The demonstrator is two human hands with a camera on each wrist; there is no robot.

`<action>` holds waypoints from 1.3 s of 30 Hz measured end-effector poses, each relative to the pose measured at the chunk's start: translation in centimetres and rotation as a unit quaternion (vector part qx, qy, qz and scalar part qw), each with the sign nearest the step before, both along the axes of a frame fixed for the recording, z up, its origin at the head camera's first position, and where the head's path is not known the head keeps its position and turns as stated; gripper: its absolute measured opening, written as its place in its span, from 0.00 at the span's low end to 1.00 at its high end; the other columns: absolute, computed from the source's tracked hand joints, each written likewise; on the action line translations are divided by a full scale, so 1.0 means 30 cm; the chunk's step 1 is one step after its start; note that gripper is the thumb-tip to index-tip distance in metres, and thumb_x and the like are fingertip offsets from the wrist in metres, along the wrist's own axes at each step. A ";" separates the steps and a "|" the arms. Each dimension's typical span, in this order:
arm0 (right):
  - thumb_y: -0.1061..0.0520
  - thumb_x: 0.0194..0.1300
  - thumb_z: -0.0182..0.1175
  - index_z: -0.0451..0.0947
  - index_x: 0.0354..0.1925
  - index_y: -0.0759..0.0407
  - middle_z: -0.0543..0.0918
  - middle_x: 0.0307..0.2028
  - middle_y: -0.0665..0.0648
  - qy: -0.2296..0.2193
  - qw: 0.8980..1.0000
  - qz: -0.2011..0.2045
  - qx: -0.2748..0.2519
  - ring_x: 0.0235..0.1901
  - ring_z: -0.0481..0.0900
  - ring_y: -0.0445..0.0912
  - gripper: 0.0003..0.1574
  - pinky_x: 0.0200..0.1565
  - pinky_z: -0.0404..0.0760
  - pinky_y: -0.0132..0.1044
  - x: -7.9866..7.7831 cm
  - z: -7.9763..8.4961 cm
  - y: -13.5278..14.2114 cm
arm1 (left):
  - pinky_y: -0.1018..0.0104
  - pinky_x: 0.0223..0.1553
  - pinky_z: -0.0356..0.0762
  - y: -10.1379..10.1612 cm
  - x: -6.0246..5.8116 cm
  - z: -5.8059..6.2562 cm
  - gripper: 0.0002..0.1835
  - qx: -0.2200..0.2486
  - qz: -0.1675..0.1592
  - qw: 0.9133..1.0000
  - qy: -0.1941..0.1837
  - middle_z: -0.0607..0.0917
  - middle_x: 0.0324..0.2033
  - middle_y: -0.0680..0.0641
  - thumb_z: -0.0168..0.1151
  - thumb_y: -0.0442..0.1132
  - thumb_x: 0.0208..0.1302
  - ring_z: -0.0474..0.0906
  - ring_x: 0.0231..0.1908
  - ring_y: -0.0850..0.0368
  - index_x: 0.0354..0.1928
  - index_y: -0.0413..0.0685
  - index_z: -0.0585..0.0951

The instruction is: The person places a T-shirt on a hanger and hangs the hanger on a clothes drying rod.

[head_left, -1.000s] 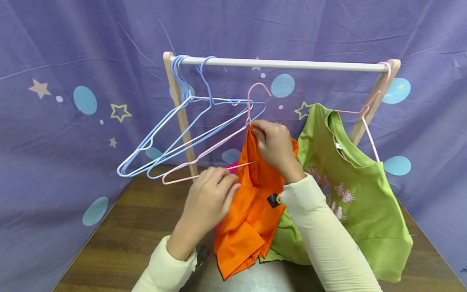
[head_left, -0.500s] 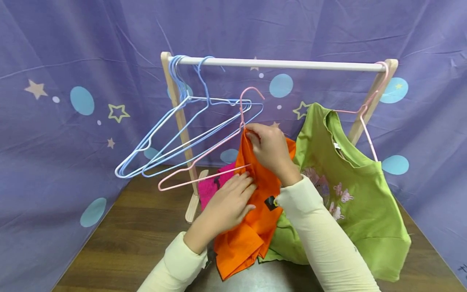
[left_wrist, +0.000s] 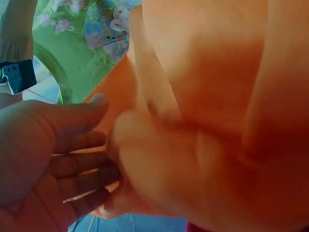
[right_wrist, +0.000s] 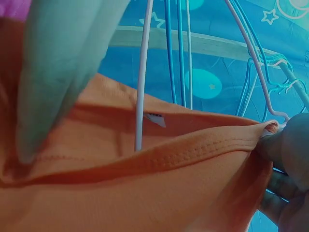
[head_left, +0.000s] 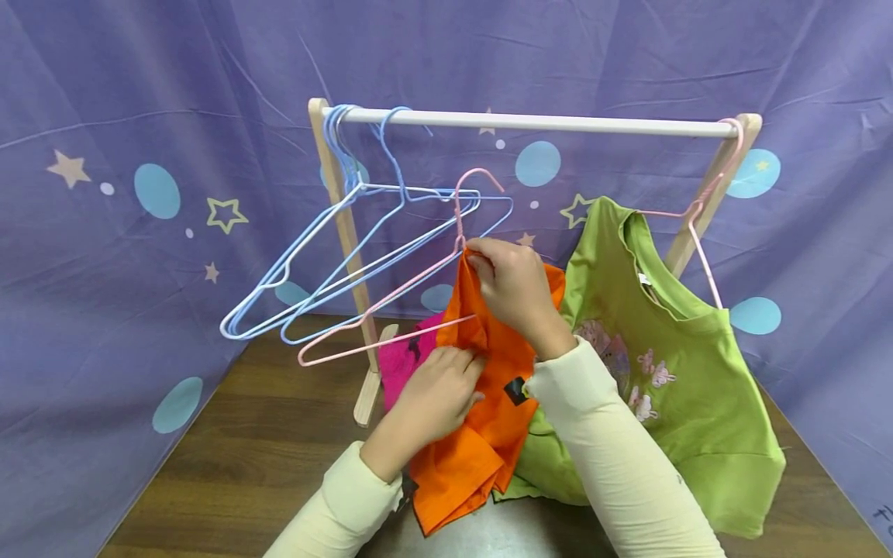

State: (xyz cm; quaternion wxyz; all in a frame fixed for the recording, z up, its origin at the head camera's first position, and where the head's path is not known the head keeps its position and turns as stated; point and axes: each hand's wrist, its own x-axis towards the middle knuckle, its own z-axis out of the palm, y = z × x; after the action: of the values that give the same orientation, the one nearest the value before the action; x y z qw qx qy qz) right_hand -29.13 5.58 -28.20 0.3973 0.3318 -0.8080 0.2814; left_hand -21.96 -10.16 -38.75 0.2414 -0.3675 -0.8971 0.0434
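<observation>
In the head view, my right hand pinches the neckline of an orange shirt just under the hook of a pink hanger. The hanger's right part is hidden inside the shirt; its left arm sticks out. In the right wrist view, a pale hanger bar runs down into the neck opening beside a white label. My left hand is against the shirt's front, below the hanger's lower bar. The left wrist view has its fingers loosely extended at a fold of the orange cloth.
A clothes rack with a white rail stands behind. Several blue and white hangers hang at its left end. A green shirt hangs at the right on another pink hanger. Pink cloth lies behind the orange shirt on the wooden table.
My left hand has moved from near the hanger's lower bar down and right onto the orange shirt. My right hand and the pink hanger have shifted slightly left and down.
</observation>
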 end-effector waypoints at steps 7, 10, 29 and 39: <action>0.67 0.68 0.65 0.87 0.45 0.65 0.90 0.38 0.60 0.005 1.000 0.003 -0.006 0.35 0.88 0.55 0.09 0.43 0.85 0.49 -0.004 -0.001 0.006 | 0.57 0.42 0.72 -0.009 -0.001 -0.002 0.19 0.032 0.048 0.998 0.041 0.79 0.32 0.47 0.73 0.47 0.61 0.75 0.37 0.47 0.44 0.40 0.81; 0.67 0.68 0.65 0.87 0.45 0.65 0.90 0.38 0.59 0.005 1.000 0.001 -0.008 0.34 0.88 0.54 0.09 0.42 0.85 0.49 -0.007 -0.001 0.007 | 0.58 0.39 0.71 -0.012 -0.006 -0.001 0.13 0.032 0.047 0.997 0.051 0.78 0.30 0.47 0.73 0.44 0.60 0.74 0.36 0.47 0.35 0.42 0.82; 0.67 0.66 0.65 0.87 0.44 0.64 0.90 0.37 0.59 -0.008 0.999 -0.019 -0.027 0.35 0.88 0.56 0.08 0.44 0.83 0.54 -0.045 -0.018 0.036 | 0.60 0.34 0.74 -0.036 0.011 0.046 0.13 0.041 -0.040 0.997 0.056 0.80 0.24 0.51 0.65 0.47 0.65 0.78 0.29 0.52 0.27 0.48 0.78; 0.67 0.67 0.64 0.86 0.44 0.66 0.89 0.38 0.62 -0.001 0.996 -0.029 -0.085 0.36 0.87 0.58 0.08 0.47 0.83 0.51 -0.083 -0.058 0.062 | 0.59 0.32 0.74 -0.096 0.019 0.098 0.16 0.062 -0.025 0.996 0.065 0.79 0.21 0.51 0.66 0.47 0.67 0.79 0.26 0.51 0.24 0.49 0.76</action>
State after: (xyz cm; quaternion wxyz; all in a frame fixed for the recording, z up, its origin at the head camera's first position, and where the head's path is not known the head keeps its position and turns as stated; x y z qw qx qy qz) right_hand -31.61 7.45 -29.94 0.4310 0.2725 -0.7910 0.3381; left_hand -21.39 -13.03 -35.80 0.3229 -0.3703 -0.8710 0.0053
